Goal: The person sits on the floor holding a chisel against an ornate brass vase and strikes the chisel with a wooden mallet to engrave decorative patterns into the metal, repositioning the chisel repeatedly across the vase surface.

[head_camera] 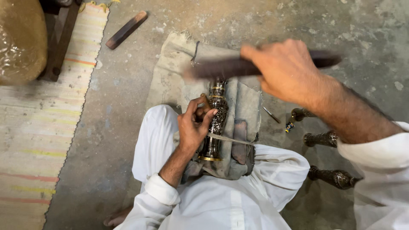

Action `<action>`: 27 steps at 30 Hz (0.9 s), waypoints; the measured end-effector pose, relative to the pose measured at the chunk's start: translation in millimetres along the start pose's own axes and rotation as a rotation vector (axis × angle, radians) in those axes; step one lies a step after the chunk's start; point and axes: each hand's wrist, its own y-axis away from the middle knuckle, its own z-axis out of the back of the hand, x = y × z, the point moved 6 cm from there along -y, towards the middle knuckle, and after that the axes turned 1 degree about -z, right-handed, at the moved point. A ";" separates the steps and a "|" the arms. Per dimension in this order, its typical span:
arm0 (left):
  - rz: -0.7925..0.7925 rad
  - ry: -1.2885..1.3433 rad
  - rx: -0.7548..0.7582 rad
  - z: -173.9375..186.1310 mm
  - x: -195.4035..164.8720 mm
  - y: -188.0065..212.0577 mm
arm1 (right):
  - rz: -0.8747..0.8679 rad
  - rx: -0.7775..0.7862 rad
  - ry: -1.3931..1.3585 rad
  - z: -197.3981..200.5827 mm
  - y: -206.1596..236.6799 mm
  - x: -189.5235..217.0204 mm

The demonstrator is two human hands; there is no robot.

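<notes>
1. Seated on a grey concrete floor, a person in white clothing steadies a dark engraved metal vase with brass-coloured bands that lies across the lap on a worn grey-beige cloth, its neck toward twelve o'clock and its base toward six.

2. Pressed against the vase's nine o'clock flank, the left hand has its fingers curled nearly closed; they seem to pinch a small tool against the engraved body, though the tool itself is too hidden to identify.

3. Raised above the vase's neck at about one o'clock, the right hand is wrapped in a closed fist around a long dark wooden bar, which is blurred by motion and lies roughly from nine to three o'clock.

4. Judged from this pose, the strike works best if the bar lands squarely over the left hand's pinch point, with the vase kept pressed into the cloth so it cannot roll.

5. Equally, the left wrist looks best held low and braced on the thigh, fingertips clear of the bar's path.

6. Three more dark engraved metal pieces lie on the floor at three to four o'clock, a thin metal tool just beside the cloth.

7. Farther off, a flat dark wooden stick rests at eleven o'clock, near a pale striped woven mat along the nine o'clock edge.
</notes>
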 end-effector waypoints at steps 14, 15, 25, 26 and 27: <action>0.122 0.391 0.410 19.3 8.9 -44.2 | -0.516 0.061 -1.359 -149.1 122.6 22.5; 0.067 0.361 0.521 12.5 -1.3 -48.9 | -0.547 0.022 -1.502 -165.1 132.5 35.3; -0.476 -0.282 1.227 -58.4 -56.8 -65.1 | -0.869 -0.092 -1.695 -216.8 191.8 105.3; -0.508 -0.304 1.242 -60.8 -57.7 -64.1 | -0.913 -0.082 -1.588 -216.5 195.0 105.3; -0.540 -0.327 1.255 -62.4 -57.9 -62.9 | -0.951 -0.071 -1.480 -215.9 197.1 105.0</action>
